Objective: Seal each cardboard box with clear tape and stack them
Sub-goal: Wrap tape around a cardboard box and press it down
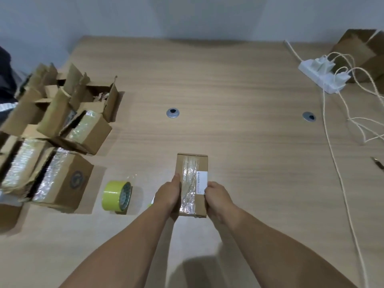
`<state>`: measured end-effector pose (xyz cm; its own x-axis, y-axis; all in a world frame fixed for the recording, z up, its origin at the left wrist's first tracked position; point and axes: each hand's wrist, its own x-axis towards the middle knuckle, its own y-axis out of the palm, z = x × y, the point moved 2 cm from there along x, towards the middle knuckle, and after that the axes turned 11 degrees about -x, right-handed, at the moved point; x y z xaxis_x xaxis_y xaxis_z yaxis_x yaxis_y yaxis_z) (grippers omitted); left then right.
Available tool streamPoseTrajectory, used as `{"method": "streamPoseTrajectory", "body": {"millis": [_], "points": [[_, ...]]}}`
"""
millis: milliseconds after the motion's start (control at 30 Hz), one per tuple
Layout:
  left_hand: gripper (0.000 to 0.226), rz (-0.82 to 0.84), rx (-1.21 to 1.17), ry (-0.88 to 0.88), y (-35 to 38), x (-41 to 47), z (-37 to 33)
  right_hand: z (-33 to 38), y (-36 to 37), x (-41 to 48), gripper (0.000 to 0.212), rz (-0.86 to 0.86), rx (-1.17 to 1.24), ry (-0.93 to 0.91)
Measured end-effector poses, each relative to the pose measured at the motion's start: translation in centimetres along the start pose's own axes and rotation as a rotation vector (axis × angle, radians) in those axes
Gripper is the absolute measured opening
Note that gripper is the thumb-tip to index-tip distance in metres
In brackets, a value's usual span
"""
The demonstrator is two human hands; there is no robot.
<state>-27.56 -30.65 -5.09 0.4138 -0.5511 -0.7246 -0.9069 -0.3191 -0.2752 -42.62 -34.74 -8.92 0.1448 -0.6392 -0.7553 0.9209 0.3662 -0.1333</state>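
Against the left edge of the small box (201, 163) my view shows the left hand (169, 194) clamped, thumb laid along the top face and the fingers hidden down the side; on the opposite edge the right hand (217, 197) grips with its fingers curled over the rim, the tips touching the white label (202, 180); both forearms run back from the box toward the camera. Clear tape (188, 196) runs lengthwise down the middle of the box's closed top, wrinkled and shiny at the near end; I cannot tell whether the box rests flat on the table (239, 90) or is tipped up a little.

Left of the box, near it but apart, a yellow-green tape roll (113, 196) stands on its edge; farther left a taped box with a round logo (68, 181) sits beside a crowded pile of other cartons (62, 113), some taped, some with flaps standing open. Beyond the box a metal grommet (172, 113) is set in the tabletop; a second grommet (309, 117) lies beyond it to the right. Far right of the box a white power strip (327, 80) holds plugs, its pale cables (332, 154) trailing toward the near edge; behind it stands an open brown carton (356, 45).
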Motion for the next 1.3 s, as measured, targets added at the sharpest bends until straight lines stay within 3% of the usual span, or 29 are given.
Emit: {"method": "streamPoseTrajectory", "body": {"millis": [167, 300, 367, 467, 567, 833, 967, 1200, 1300], "points": [[0.067, -0.017, -0.017, -0.037, -0.3, -0.6, 0.0, 1.0, -0.1, -1.5, 0.042, -0.027, -0.084, 0.011], [0.058, -0.006, 0.080, 0.062, -1.1, -1.8, -1.4, 4.1, -0.9, -3.1, 0.047, -0.251, -0.545, -0.110], [0.046, -0.046, 0.123, 0.189, -2.5, -2.5, -2.7, 6.0, -0.4, -3.8, 0.048, -0.320, -0.629, -0.216], [0.041, -0.105, 0.056, 0.309, -6.0, -3.1, -4.2, 8.4, 2.0, -4.5, 0.041, -0.255, -0.659, -0.377], [0.032, -0.198, 0.038, 0.329, -10.3, -3.0, -4.9, 10.0, 5.5, -4.8, 0.033, -0.100, -0.631, -0.412], [0.026, -0.362, 0.142, 0.124, -18.0, -1.7, -1.1, 8.7, 15.1, -4.3, 0.017, 0.226, -0.592, -0.260], [0.035, -0.391, 0.055, 0.059, -19.1, -0.5, -0.3, 8.1, 17.6, -3.6, 0.018, 0.261, -0.548, -0.130], [0.058, -0.215, -0.230, -0.157, -19.4, 2.9, 1.1, 7.7, 19.8, -1.5, 0.015, 0.222, -0.310, 0.100], [0.041, -0.119, -0.303, -0.213, -18.6, 3.3, 0.7, 7.3, 20.5, -0.7, 0.019, 0.223, -0.246, 0.173]]}}
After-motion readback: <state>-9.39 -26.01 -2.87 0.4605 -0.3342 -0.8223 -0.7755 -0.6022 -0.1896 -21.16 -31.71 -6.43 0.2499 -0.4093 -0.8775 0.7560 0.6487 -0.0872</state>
